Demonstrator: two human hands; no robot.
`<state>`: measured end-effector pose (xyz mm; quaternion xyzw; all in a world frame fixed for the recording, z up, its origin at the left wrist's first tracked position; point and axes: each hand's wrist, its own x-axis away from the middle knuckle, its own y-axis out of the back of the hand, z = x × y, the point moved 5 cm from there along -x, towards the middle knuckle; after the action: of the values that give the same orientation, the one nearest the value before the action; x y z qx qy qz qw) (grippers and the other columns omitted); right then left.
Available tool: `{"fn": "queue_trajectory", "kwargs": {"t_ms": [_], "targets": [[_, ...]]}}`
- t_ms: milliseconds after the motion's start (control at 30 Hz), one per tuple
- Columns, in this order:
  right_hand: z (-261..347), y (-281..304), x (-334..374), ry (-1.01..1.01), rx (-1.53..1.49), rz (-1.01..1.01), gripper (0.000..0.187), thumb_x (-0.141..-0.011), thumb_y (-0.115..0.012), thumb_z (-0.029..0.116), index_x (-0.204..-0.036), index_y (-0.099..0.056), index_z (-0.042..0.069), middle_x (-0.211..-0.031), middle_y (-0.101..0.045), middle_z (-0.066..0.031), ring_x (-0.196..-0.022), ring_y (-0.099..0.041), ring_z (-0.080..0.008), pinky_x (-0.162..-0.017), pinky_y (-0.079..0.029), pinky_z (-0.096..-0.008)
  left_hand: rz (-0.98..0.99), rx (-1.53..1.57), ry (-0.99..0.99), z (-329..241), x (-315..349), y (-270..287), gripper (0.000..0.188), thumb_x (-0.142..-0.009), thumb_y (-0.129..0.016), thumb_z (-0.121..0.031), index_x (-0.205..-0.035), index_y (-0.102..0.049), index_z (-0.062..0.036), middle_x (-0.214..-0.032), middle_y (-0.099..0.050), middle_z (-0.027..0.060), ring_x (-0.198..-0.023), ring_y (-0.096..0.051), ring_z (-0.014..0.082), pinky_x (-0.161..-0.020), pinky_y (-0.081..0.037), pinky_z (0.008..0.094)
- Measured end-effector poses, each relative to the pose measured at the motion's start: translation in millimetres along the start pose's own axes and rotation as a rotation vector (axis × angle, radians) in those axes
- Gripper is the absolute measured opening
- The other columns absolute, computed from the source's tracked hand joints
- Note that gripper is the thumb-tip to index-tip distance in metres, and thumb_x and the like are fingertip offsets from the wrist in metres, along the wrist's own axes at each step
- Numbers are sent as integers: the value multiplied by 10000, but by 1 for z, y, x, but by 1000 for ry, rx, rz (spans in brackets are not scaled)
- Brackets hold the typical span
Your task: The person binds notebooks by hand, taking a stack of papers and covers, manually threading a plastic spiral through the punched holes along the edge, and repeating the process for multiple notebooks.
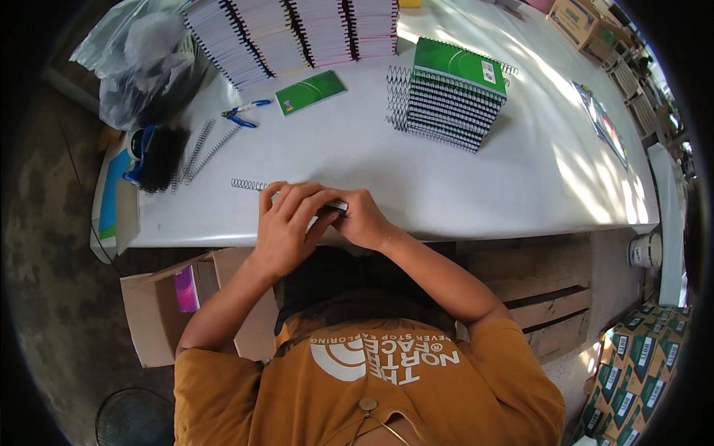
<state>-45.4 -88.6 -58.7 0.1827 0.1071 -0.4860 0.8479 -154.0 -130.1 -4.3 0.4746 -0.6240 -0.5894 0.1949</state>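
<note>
Close to the table's front edge, my left hand [286, 227] and my right hand [363, 219] are together, closed around a small notebook [338, 206]. My fingers cover most of it; only a short piece of its edge shows. A wire spiral coil [248, 184] sticks out to the left, past my left fingers. Whether it runs through the notebook's holes is hidden. Further back lies a single green notebook [311, 93]. To the right stands a stack of green spiral notebooks [457, 93], with some coil ends jutting out on both sides.
Blue-handled pliers [245, 114] lie at the left beside loose coils [199, 152] and a black-bristled brush [160, 156]. Rows of bound pages [297, 33] stand at the back, with a plastic bag [152, 63] left of them. An open carton [160, 312] sits below the table.
</note>
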Motion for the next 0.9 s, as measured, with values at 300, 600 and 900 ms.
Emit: {"fn": "queue_trajectory", "kwargs": {"t_ms": [300,600,900], "targets": [[38,-47,-7,572,881,119,70,-712,-540,88,-730,-573,29,-726,-631,-131,-733,-654,-230,-669,-525,-311,-270,140,508,77,-43,-17,648,-922,-407,-440,-1375,-189,-32,-1375,-178,292,-1270,-233,443,-988,-264,547],[-9,-4,-11,-43,-90,-115,307,-801,-580,12,-1108,-577,17,-860,-630,-202,-616,-554,-310,-621,-462,-277,-759,-220,-23,24,-51,39,896,-848,-318,-653,-1373,-208,65,-1432,-86,304,-1337,-52,453,-1048,-39,560],[0,-1,-12,15,-71,-59,239,-803,-570,-11,-1041,-577,-1,-852,-626,-206,-747,-605,-365,-651,-475,-324,-124,-326,-140,1,23,-26,716,-852,-475,-488,-1339,-322,13,-1380,-299,230,-1319,-201,421,-1046,-63,562]]}}
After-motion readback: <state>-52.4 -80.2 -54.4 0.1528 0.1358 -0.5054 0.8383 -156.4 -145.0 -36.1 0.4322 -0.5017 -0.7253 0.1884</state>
